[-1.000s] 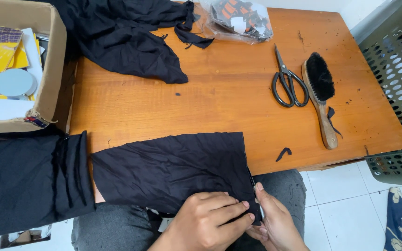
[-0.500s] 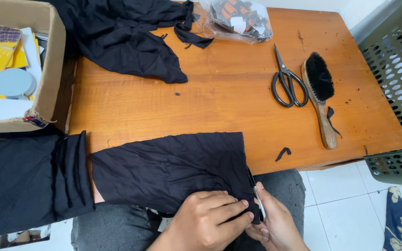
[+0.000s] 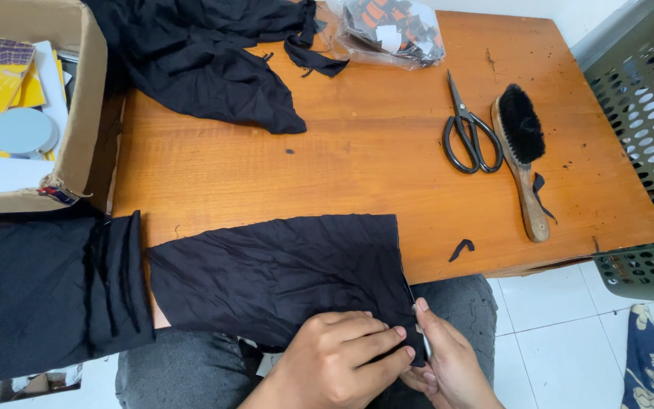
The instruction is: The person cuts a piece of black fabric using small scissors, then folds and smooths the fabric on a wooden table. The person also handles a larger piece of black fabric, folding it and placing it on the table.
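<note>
Change: both hands stay put, no shift seen.
Left hand (image 3: 338,360): fingers pinching black cloth (image 3: 281,276) at its lower right corner.
Right hand (image 3: 448,363): gripping the same corner.
Cloth: draped over table (image 3: 357,167) edge.
Beyond: scissors (image 3: 467,129), brush (image 3: 524,155).

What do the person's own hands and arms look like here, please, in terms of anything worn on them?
Both the left hand and the right hand are bare: no gloves, rings or watch show. The wrists and visible forearm parts carry no sleeves. Fingernails look short and unpainted.
</note>
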